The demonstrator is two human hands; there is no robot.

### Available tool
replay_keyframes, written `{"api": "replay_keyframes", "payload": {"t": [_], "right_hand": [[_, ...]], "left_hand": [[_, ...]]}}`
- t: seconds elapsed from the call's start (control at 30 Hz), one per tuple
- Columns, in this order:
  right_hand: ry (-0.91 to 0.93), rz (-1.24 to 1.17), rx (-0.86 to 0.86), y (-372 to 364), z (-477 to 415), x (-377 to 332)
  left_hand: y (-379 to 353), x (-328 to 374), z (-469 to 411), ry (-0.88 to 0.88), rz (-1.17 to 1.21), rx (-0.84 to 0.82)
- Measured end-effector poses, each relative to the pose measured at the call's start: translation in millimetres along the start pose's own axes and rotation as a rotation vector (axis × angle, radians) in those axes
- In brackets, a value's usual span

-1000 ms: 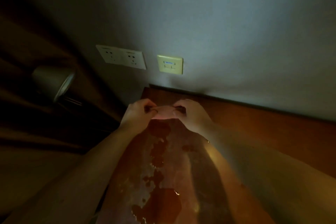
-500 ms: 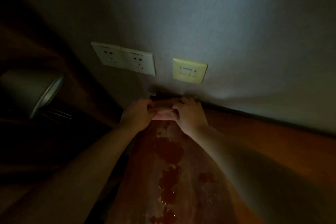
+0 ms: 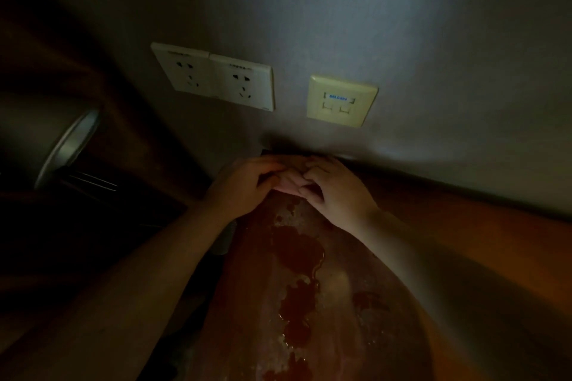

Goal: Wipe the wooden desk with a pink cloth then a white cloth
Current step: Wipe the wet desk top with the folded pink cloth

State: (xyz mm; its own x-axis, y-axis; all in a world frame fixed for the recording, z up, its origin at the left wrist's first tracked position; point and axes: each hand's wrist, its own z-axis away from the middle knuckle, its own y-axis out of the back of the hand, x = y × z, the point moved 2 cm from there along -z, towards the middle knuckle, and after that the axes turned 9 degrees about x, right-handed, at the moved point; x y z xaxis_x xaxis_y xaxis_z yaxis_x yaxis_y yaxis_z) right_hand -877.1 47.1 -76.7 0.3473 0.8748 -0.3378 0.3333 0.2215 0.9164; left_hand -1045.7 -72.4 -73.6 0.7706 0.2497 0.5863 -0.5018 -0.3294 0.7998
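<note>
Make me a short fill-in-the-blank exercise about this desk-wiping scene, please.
1. The left hand and the right hand both pinch a ____ cloth.
2. Dark wet patches lie on the desk ____ the two forearms.
3. The double socket plate is mounted to the ____ of the yellowish data plate.
4. The cloth is at the desk edge nearest the ____.

Missing words: pink; between; left; wall.

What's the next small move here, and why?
Probably drag the pink cloth toward the body. The left hand and right hand grip it at the far edge of the wooden desk, by the wall; wet patches lie nearer.
</note>
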Motion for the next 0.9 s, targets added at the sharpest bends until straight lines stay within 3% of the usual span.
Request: {"api": "replay_keyframes", "payload": {"t": [0.17, 0.37, 0.53, 0.77, 0.9], "right_hand": [[0.082, -0.021, -0.028, -4.1, 17.4, -6.5], [-0.036, -0.042, 0.0, -4.6, 2.3, -7.6], [0.077, -0.1, 0.038, -2.9, 36.3, -17.6], [-0.122, -0.058, 0.046, -10.2, -5.3, 2.4], [-0.024, -0.064, 0.009, -4.5, 27.2, -9.5]], "left_hand": [[2.1, -4.8, 10.8, -0.08, 0.0, -0.043], [1.0, -8.5, -1.9, 0.024, -0.054, -0.012], [2.6, -8.8, 27.0, -0.028, 0.025, -0.005], [-9.5, -5.1, -8.5, -0.006, -0.037, 0.072], [-8.1, -6.1, 22.7, -0.029, 0.028, 0.071]]}}
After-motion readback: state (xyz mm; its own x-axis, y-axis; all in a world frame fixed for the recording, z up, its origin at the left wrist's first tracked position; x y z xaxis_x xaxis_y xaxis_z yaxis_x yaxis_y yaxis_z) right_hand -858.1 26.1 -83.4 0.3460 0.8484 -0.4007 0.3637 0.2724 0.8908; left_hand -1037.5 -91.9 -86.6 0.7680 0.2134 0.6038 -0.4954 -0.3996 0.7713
